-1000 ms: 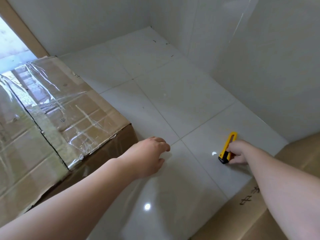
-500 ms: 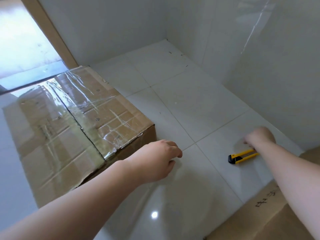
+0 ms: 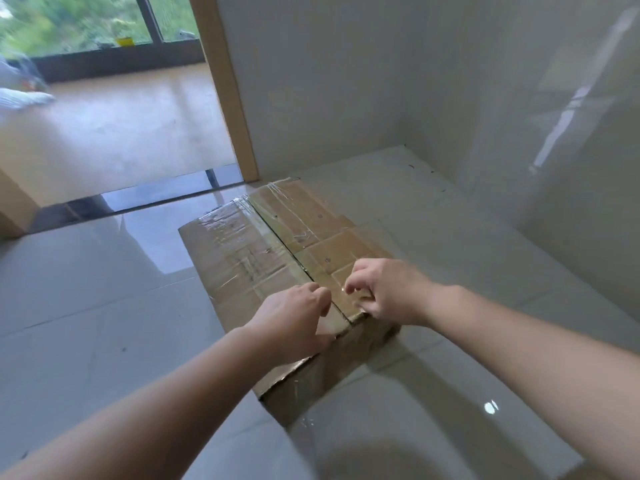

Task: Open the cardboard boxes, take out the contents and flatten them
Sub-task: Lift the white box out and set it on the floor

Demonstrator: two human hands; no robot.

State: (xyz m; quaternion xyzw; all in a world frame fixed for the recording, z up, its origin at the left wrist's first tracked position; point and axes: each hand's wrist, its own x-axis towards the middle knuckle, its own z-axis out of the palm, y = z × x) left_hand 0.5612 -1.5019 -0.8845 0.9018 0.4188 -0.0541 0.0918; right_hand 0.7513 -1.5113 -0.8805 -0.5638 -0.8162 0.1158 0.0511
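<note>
— Starting nearest: what are the person's hands doing?

— Both forearms reach forward over the glossy tiled floor (image 3: 104,289). The left hand (image 3: 294,315) rests at the near edge of the cardboard box (image 3: 242,251), fingers curled at the centre seam (image 3: 277,233), thumb down over the front face. Whether it actually grips the flap, I cannot tell. The right hand (image 3: 388,289) sits just across the seam, fingers bent, pinching the near corner of the right flap.

— And the box itself?

— On the floor, closed, top covered in shiny clear tape (image 3: 225,220), a dark slit running along the seam. Its far end lies near a wooden door frame (image 3: 228,98).

— Beyond that?

— White tiled walls (image 3: 346,81) meet in a corner on the right. Through the doorway, another room's floor and a window (image 3: 86,22) with blurred greenery.
</note>
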